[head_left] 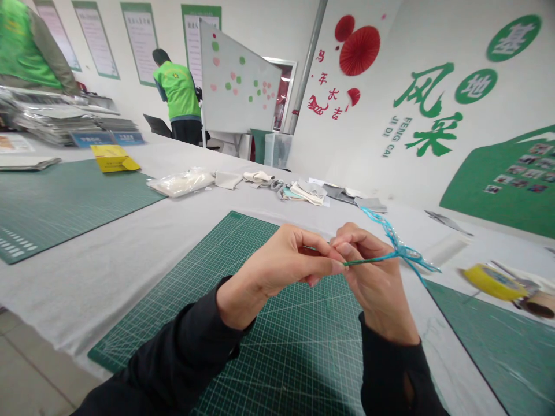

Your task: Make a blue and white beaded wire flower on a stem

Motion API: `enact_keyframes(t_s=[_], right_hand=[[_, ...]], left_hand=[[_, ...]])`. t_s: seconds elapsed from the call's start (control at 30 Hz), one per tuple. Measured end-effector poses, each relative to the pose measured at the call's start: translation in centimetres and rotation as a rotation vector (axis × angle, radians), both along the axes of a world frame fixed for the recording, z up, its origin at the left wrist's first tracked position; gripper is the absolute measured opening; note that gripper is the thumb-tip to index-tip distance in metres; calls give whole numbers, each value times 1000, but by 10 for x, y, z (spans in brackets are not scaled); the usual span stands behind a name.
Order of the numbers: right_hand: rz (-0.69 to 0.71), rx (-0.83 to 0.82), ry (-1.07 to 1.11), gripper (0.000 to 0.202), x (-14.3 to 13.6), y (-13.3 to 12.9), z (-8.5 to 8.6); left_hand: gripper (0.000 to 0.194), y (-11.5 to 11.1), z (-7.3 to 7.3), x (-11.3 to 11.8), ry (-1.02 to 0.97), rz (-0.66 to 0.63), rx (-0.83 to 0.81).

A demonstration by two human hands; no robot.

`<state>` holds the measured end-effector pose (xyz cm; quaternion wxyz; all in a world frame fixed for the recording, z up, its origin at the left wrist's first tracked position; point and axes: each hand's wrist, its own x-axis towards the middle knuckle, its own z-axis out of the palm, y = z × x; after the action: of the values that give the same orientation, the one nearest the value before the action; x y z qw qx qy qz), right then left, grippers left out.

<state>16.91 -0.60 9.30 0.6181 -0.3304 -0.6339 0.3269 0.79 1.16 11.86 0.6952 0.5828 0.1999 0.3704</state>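
My left hand pinches the end of a thin green stem between thumb and fingers. The stem runs to the right, across the front of my right hand, to a light-blue craft ornament with thin, petal-like loops and shiny bead-like spots. My right hand is closed too, its thumb and fingertips meeting right beside the left fingertips. Whatever the right fingers grip is hidden or too small to make out. Both hands are above a green gridded cutting mat.
More mats lie left and right. A yellow tape roll is at right. Beyond my mat are a clear plastic bag, fabric scraps and a yellow box. Two people in green vests stand across the room.
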Motion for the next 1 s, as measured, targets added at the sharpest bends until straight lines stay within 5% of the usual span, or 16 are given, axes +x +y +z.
enact_keyframes(t_s=[0.2, 1.0], right_hand=[[11, 29, -13, 9, 1, -1, 1], [-180, 4, 112, 8, 5, -1, 3]], left_hand=[[10, -1, 0, 1, -4, -41, -15], [16, -2, 4, -5, -61, 127, 0]])
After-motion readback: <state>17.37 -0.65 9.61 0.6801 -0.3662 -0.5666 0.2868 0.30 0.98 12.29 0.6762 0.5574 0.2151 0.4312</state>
